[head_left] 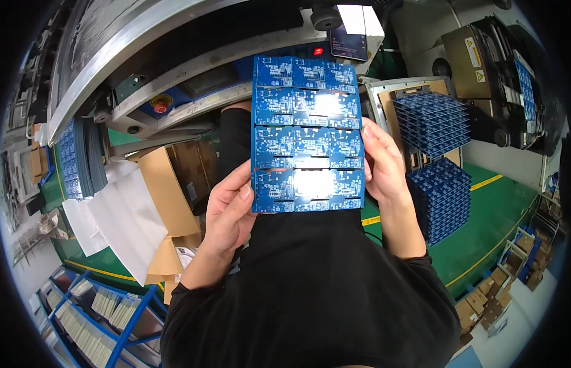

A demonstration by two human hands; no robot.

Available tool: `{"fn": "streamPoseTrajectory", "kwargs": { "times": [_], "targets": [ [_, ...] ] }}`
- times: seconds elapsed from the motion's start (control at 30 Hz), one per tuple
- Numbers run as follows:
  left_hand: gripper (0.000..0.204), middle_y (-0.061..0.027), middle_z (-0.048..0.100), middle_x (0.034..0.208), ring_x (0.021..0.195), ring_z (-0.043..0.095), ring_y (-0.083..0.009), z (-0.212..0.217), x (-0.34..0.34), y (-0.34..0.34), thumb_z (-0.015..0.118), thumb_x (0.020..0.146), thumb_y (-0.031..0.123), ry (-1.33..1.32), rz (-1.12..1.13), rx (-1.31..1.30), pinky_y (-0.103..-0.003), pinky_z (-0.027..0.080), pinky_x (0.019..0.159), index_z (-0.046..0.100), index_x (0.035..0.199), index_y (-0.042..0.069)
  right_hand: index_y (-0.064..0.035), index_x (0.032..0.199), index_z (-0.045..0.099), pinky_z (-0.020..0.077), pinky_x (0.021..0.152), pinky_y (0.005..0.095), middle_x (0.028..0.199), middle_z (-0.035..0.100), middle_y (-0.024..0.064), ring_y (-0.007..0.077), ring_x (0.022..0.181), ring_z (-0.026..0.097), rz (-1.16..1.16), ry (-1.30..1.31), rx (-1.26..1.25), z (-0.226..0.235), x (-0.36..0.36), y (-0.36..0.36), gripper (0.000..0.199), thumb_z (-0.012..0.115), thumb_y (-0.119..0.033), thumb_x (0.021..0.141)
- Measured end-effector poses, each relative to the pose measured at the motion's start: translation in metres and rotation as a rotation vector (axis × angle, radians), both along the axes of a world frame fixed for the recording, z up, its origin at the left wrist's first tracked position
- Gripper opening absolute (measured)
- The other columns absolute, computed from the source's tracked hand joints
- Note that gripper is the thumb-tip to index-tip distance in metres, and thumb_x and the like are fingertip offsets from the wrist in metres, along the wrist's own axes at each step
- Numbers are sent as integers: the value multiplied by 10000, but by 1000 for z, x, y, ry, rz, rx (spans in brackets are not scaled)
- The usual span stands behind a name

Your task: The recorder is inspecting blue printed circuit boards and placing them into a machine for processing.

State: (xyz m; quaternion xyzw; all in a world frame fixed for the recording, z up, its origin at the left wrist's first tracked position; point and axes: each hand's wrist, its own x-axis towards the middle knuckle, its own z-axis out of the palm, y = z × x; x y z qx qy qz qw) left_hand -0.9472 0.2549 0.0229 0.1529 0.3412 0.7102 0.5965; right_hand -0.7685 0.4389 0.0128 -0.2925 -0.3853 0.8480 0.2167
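A blue circuit board panel (310, 147) is held up in front of my body, its face toward me. It is divided into rows of repeated small boards, and light glares white off parts of it. My left hand (231, 205) pinches its lower left edge, thumb in front. Along the right edge, my right hand (383, 158) grips it with the thumb near the front; the fingers behind are partly hidden. To the right, two stacks of similar blue panels stand one beyond the other: a far stack (431, 122) and a nearer stack (442, 199).
Ahead stands a machine with a metal frame (156, 30) and a red emergency button (161, 104). A phone (348, 44) leans at its top. An open cardboard box (165, 184) with white foam sheet (126, 208) lies left. Blue shelving (107, 313) stands lower left.
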Motion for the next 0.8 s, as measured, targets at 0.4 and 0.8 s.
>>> {"fn": "streamPoseTrajectory", "kwargs": {
  "times": [0.4,0.8],
  "targets": [
    [476,-182,517,1321,1211,518,-233,-16,-2,-23,466,970,120,41,-70,-40,-351,392,1033,349,1376,-100,20,1190,511,302,469,148,724,539,-29,8,508,377,27,-4,235,-9,15,-19,395,385,-313,1021],
    [532,-174,509,1332,1237,492,-221,-49,3,8,512,960,217,7,-220,-64,-336,404,1005,364,1377,-79,39,1198,539,317,462,156,722,557,-22,19,505,413,28,-69,115,-9,52,-21,455,430,-355,1000]
  ]
}}
